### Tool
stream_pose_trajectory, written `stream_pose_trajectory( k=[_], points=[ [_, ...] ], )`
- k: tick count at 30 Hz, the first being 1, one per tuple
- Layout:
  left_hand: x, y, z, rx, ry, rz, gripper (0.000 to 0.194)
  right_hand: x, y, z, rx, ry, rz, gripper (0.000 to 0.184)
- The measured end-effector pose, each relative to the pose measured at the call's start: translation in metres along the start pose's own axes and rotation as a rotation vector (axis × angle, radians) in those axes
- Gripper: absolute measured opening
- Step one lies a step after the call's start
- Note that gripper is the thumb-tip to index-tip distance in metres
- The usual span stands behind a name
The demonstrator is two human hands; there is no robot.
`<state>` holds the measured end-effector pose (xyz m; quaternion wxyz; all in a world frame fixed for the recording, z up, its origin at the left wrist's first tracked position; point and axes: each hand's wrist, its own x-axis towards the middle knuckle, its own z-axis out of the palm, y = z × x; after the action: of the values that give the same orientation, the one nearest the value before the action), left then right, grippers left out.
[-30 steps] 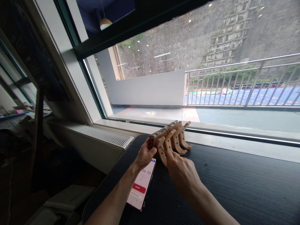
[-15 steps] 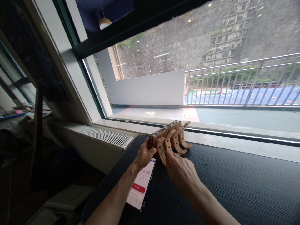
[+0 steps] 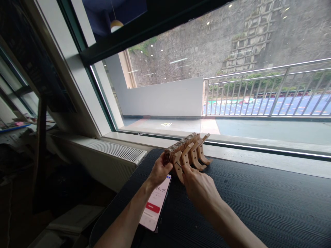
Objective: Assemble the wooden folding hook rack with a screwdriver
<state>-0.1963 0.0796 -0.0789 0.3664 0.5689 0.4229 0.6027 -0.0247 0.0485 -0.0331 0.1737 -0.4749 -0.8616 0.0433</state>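
A bark-edged wooden board (image 3: 183, 143) with several curved wooden hooks (image 3: 197, 155) fixed along its face rests on the black table, tilted up. My left hand (image 3: 160, 169) is closed around its near left end, thumb in front. Close by, my right hand (image 3: 198, 181) pinches a thin dark metal rod (image 3: 178, 164), which looks like an Allen key. Its tip meets the upper hole of the nearest hook (image 3: 177, 159). The fingertips of my right hand partly hide the rod and the lower part of that hook.
A phone (image 3: 152, 215) showing a timer lies under my left forearm on the black table (image 3: 245, 203). Beyond the table's far edge are a window sill (image 3: 240, 155) and a large window. A white radiator (image 3: 113, 148) stands to the left.
My right hand and the metal rod have shifted very slightly at the nearest hook. The board and my left hand stay in place.
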Motion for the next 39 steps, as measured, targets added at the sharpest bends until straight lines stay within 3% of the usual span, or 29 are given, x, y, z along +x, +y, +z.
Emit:
stream_pose_trajectory(
  k=[10,17,24,31,39],
  points=[
    [0.0,0.001,0.001,-0.019,-0.015,0.005,0.037,0.005,0.011,0.002,0.361,0.008,0.077,0.028],
    [0.0,-0.001,0.001,-0.058,0.002,-0.026,0.036,0.001,0.001,-0.001,0.106,0.021,0.099,0.021],
    [0.0,-0.001,0.001,-0.064,-0.007,-0.027,0.038,-0.003,0.0,-0.014,-0.191,0.094,0.017,0.018],
    [0.0,0.001,0.001,-0.035,0.005,-0.014,0.037,-0.005,-0.002,-0.015,-0.189,0.133,-0.024,0.017],
    [0.0,0.0,0.002,-0.039,-0.009,-0.005,0.037,-0.007,-0.006,-0.015,-0.21,0.06,-0.032,0.021]
  ],
)
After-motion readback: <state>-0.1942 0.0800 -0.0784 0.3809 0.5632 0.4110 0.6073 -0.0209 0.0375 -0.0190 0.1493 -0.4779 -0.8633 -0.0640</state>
